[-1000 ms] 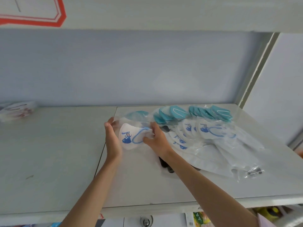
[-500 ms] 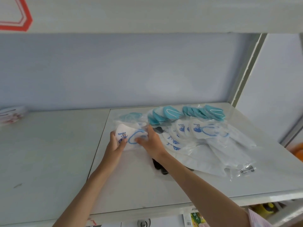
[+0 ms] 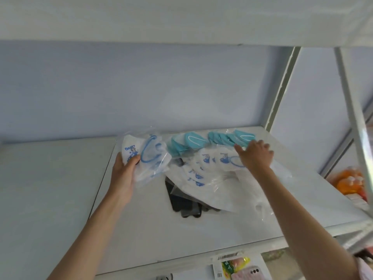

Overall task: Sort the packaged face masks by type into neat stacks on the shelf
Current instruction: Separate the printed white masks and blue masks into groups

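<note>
Left hand grips upright white mask packet; right hand, fingers straight, presses fanned packets

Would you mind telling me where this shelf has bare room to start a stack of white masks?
The left shelf panel is bare beside the left hand. A free strip runs along the front edge, below the dark flat items. The back right is crowded with teal masks and fanned white masks under the right hand.

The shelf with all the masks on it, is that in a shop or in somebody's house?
Probably a shop or its stockroom. The white metal shelf holds many identical packaged masks, far more than a home needs. Below and beside it sit other packaged goods with a barcode label and orange bottles.
</note>
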